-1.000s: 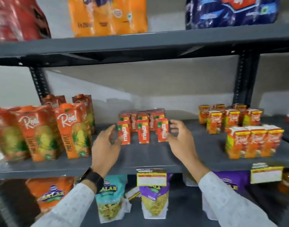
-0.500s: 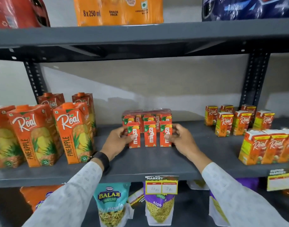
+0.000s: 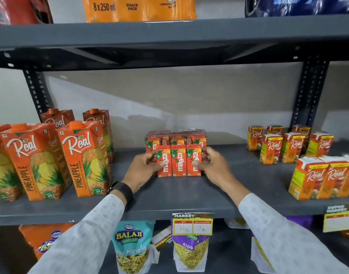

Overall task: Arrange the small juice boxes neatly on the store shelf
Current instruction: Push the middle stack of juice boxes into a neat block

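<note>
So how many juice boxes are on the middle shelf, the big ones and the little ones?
Big Real pineapple cartons: 5 showing
Small Maaza boxes in the front row, between the left hand and right hand: 3
Small Real boxes on the right: 10 showing
Total: 18, plus a wrapped Maaza pack behind that I can't count.

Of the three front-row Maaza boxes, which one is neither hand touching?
The middle Maaza box. The left hand presses the left box and the right hand the right box, squeezing the row together.
</note>
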{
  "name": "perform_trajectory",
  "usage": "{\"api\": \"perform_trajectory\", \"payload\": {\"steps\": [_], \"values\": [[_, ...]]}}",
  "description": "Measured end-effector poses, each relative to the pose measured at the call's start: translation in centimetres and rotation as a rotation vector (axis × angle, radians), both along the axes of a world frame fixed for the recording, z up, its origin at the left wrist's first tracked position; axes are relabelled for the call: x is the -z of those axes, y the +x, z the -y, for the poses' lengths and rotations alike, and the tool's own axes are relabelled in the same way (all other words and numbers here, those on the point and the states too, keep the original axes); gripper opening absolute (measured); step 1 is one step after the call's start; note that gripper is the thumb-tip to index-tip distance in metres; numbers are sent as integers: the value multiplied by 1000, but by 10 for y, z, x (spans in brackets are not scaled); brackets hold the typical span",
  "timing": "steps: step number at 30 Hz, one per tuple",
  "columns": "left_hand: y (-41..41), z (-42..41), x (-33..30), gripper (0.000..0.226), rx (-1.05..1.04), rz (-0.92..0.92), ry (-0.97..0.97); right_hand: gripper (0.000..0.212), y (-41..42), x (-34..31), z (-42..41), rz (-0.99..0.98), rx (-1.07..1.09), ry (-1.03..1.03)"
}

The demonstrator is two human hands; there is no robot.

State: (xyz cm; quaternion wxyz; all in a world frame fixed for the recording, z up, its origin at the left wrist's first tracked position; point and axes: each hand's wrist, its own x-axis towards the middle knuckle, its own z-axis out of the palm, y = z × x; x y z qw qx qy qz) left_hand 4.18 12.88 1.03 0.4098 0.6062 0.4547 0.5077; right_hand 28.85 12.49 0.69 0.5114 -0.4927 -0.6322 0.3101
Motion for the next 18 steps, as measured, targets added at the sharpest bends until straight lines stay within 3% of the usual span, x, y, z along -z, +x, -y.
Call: {"api": "perform_trajectory", "payload": {"steps": [18], "values": [[-5,53,10,39,-67,-189,70,37,0,8,49,-10,-27,5]]}}
